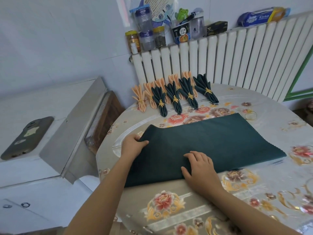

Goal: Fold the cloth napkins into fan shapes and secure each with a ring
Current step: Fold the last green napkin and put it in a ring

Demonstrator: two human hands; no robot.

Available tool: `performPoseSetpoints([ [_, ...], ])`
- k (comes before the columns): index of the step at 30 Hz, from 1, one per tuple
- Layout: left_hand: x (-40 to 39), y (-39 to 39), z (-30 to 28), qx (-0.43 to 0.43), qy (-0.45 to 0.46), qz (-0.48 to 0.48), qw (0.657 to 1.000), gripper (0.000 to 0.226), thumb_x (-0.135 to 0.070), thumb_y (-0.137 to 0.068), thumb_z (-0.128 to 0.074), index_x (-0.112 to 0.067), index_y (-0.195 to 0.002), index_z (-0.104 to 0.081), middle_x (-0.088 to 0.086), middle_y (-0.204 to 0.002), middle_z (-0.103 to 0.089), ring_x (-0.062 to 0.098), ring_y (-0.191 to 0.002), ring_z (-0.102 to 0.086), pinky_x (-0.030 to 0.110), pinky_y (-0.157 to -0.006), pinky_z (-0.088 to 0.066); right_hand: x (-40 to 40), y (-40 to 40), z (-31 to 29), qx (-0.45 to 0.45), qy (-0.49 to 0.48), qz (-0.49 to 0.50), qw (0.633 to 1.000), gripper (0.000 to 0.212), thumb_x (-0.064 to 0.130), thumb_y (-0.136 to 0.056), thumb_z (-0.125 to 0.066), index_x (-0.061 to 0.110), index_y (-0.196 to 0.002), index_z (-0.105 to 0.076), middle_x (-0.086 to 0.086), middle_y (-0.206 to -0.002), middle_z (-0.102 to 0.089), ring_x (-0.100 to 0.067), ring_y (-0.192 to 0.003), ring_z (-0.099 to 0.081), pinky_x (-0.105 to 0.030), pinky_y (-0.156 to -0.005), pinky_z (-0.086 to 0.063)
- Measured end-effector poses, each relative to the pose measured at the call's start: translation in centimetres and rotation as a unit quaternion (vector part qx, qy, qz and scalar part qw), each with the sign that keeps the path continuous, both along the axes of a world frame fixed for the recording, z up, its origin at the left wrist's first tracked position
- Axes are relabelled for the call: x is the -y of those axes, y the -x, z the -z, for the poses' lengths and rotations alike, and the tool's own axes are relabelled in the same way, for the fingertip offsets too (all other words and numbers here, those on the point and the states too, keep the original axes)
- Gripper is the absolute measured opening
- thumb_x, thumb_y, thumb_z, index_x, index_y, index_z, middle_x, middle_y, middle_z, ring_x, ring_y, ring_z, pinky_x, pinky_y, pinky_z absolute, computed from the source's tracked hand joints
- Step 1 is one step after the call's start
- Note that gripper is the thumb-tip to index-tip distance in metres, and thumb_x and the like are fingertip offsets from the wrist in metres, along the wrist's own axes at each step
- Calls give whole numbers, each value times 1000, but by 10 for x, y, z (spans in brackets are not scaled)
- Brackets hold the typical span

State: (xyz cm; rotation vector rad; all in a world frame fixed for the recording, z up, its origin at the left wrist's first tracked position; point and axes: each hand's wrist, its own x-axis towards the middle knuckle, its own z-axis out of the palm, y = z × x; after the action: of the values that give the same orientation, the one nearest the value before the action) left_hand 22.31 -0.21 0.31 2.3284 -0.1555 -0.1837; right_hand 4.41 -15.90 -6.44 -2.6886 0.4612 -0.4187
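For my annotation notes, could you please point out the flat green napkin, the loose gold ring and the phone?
flat green napkin (220, 139): head view, middle of the cloth.
loose gold ring (250, 115): head view, on the hoop's left rim.
phone (28, 138): head view, middle of its back.

– Any text?
– "Kitchen" on the blue roll pack atop the radiator.
– Else?
– Chinese characters on the noodle cup, too small to read. Poster print blurred.
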Motion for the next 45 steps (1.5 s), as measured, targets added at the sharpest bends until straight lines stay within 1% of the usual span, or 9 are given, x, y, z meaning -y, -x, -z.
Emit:
performPoseSetpoints([
  [6,22,68,0,26,11,117,993,19,-19,-76,-78,-18,-81,-59,-8,-74,-60,10,-72,-57,22,-65,-44,6,5,-7,116,-226,-11,967,36,30,-96,-44,30,-132,-44,5,-89,-60,-14,-91,-53,-30,-80,-39],
  [10,29,98,20,55,-54,186,979,19,-9,-75,-67,-25,-84,-62,-10,-78,-62,10,-77,-59,30,-74,-51,6,7,-11,131,-262,-26,956,34,39,-100,-31,45,-131,-43,7,-66,-52,-12,-74,-51,-28,-69,-37],
  [13,29,110,27,35,-57,221,973,22,-21,-75,-72,-24,-96,-68,-10,-89,-64,4,-82,-58,23,-76,-51,9,6,-9,107,-227,-28,968,31,36,-98,-37,32,-106,-66,12,-73,-60,-13,-83,-54,-31,-76,-39],
  [16,24,111,22,-24,-13,258,966,34,-41,-73,-77,-23,-102,-71,-16,-90,-65,-4,-83,-59,12,-71,-44,12,3,-4,94,-204,-21,974,17,27,-91,-54,22,-88,-70,13,-81,-64,-13,-89,-55,-32,-80,-42],
  [19,17,105,23,84,-51,241,966,25,-43,-85,-64,-26,-101,-73,-14,-99,-66,-1,-97,-55,27,-87,-46,12,4,-4,97,-197,-12,975,11,19,-87,-60,20,-90,-71,13,-84,-64,-10,-92,-49,-28,-84,-40],
  [21,13,101,29,150,-158,222,950,34,-41,-94,-52,-28,-124,-61,-4,-133,-51,13,-126,-40,36,-109,-29,11,3,-4,98,-186,-13,978,12,18,-86,-61,21,-93,-71,10,-88,-67,-11,-94,-49,-28,-86,-40],
  [24,9,101,42,119,-261,250,925,51,-44,-100,-32,-31,-149,-25,3,-160,-10,18,-146,-4,38,-118,-2,11,2,-1,91,-160,-18,983,14,21,-86,-62,22,-98,-71,7,-91,-68,-13,-96,-50,-27,-87,-39],
  [28,7,99,53,115,-290,268,912,54,-45,-102,-20,-33,-152,-6,1,-161,4,13,-147,8,39,-119,6,11,3,0,97,-126,-19,987,14,23,-85,-65,23,-96,-72,7,-86,-66,-14,-94,-50,-27,-85,-37],
  [45,-4,83,58,136,-305,286,898,55,-47,-101,-19,-35,-152,-2,-4,-161,4,9,-146,8,34,-119,2,9,6,-6,86,-111,-29,990,16,34,-87,-62,30,-100,-71,19,-83,-61,-10,-99,-44,-23,-83,-26],
])
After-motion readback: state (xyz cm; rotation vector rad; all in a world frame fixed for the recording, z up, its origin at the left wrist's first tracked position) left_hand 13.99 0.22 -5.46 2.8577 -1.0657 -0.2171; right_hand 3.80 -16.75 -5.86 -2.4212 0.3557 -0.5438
